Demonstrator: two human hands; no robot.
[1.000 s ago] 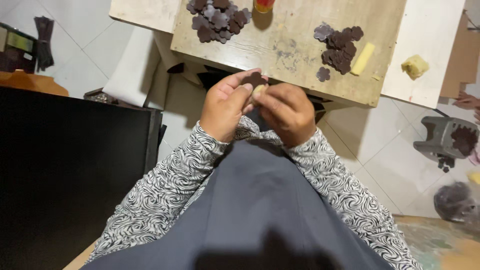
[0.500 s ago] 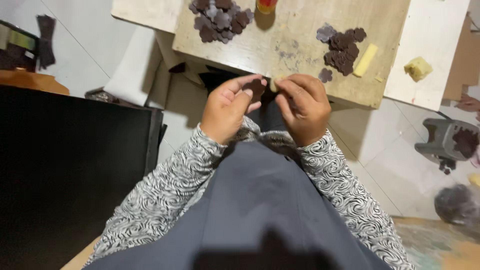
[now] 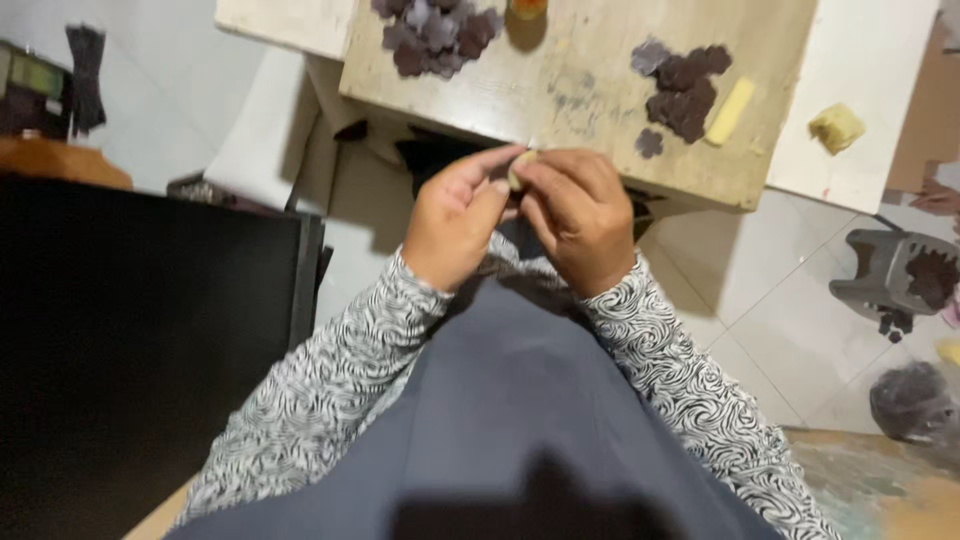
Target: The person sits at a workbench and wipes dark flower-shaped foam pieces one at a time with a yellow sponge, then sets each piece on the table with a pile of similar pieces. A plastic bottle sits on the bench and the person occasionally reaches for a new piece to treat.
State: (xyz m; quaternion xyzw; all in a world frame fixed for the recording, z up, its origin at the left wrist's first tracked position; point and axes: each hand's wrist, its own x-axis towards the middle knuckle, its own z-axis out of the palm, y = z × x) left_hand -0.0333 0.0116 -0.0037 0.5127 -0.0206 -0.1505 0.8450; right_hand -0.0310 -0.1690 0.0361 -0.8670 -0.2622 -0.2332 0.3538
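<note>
A: What do we have in our hands?

B: Our left hand (image 3: 455,225) and right hand (image 3: 580,220) meet just below the edge of the wooden surface (image 3: 600,100). Fingertips of both pinch a small pale piece (image 3: 518,170), mostly hidden by our fingers, so we cannot tell its shape.

A: And on the surface?

B: It is a worn, scuffed board. One heap of dark purple flower-shaped cutouts (image 3: 435,35) lies at the far left, cut off by the top edge. A second, flatter cluster of cutouts (image 3: 685,85) lies to the right, with a pale yellow stick (image 3: 730,110) just beside it. Further right, on a white panel (image 3: 860,60), sits a crumpled yellow lump (image 3: 836,127).

A: What about us?

B: Our sleeves (image 3: 330,390) are patterned in black-and-white swirls, and smooth grey cloth (image 3: 520,420) covers our lap. A flat black panel (image 3: 140,350) fills the left side; what it is remains unclear.
</note>
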